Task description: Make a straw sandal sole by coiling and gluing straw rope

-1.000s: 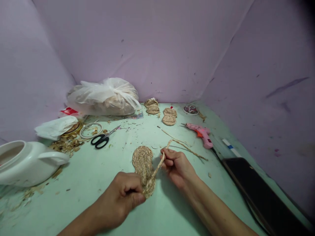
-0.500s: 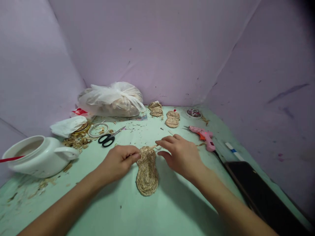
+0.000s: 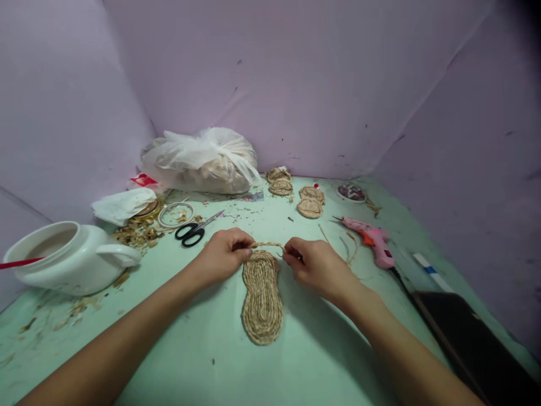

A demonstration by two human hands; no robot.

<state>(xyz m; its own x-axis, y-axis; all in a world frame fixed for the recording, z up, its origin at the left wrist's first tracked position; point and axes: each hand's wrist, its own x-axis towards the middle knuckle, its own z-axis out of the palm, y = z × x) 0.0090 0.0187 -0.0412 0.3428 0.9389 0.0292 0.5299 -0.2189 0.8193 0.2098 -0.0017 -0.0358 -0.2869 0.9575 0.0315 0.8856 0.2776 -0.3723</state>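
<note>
A woven straw sole (image 3: 262, 301) lies flat on the pale green table, its narrow waist in the middle. Just beyond its far end, a thin braided cord (image 3: 267, 244) is stretched between my hands. My left hand (image 3: 228, 252) pinches the cord's left part, close to the sole's upper left edge. The right part is pinched by my right hand (image 3: 307, 262), from which loose strands (image 3: 353, 248) trail towards the right.
Black-handled scissors (image 3: 198, 230), a tape ring (image 3: 176, 215) and a white pot (image 3: 70, 265) are on the left. Behind are a plastic bag (image 3: 207, 163) and small straw pieces (image 3: 310, 202). A pink glue gun (image 3: 374, 239) and a black object (image 3: 473, 338) lie right.
My right hand has closed on the cord, which is now stretched between both hands beyond the sole. My left hand has shifted up and right. The camera view has shifted slightly.
</note>
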